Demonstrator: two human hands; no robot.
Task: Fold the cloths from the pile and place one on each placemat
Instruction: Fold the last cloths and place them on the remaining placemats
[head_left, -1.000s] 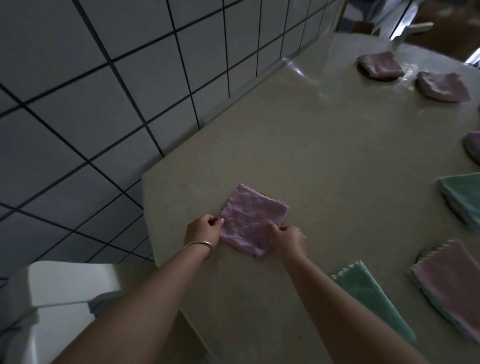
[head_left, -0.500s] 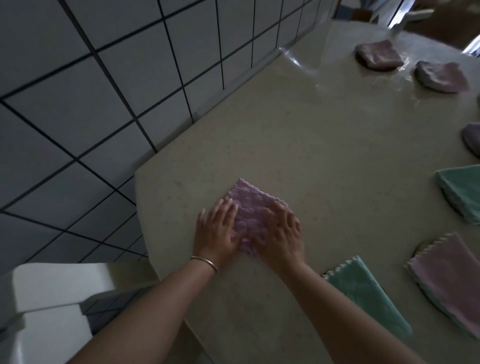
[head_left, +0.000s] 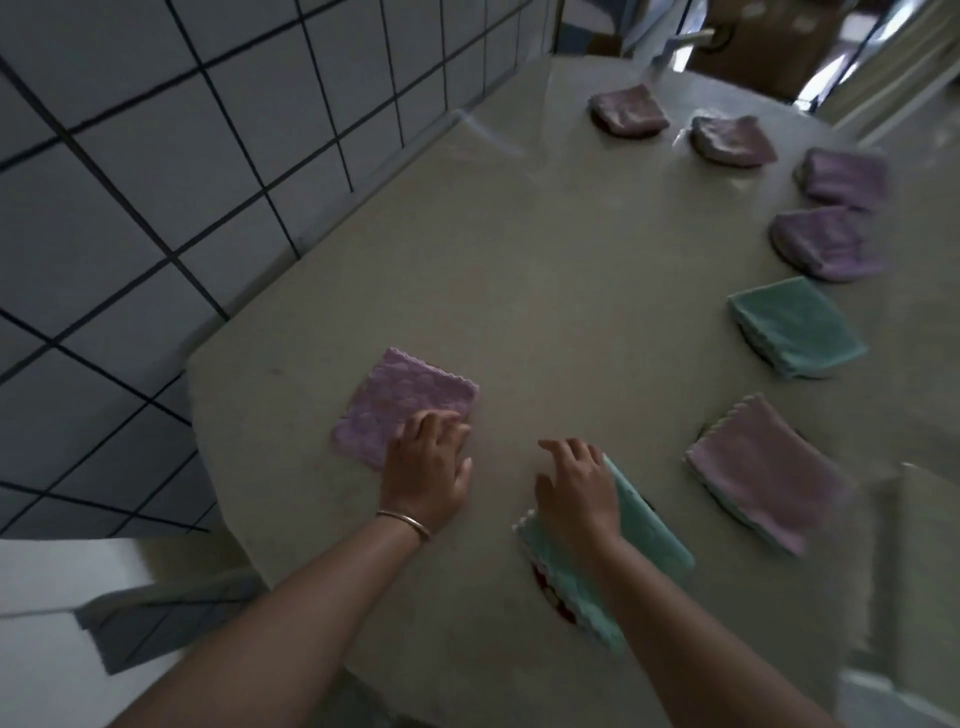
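A folded purple cloth (head_left: 405, 405) lies flat near the table's near left corner. My left hand (head_left: 428, 465) rests on its near right corner with fingers spread. My right hand (head_left: 576, 488) hovers with loose fingers over the left end of a folded teal cloth (head_left: 649, 545), which covers a dark red placemat (head_left: 550, 597) showing at its near edge. Further right a folded pink cloth (head_left: 763, 478) and a folded teal cloth (head_left: 795, 327) each lie on a mat.
Several more folded purple cloths (head_left: 831, 244) ring the far right of the beige table (head_left: 519, 260). A tiled wall (head_left: 156, 156) runs along the left. A white chair (head_left: 52, 597) stands at the near left corner.
My right hand has left the purple cloth and moved right over the teal cloth. My left hand has slid to the purple cloth's near right corner. The view has swung right.
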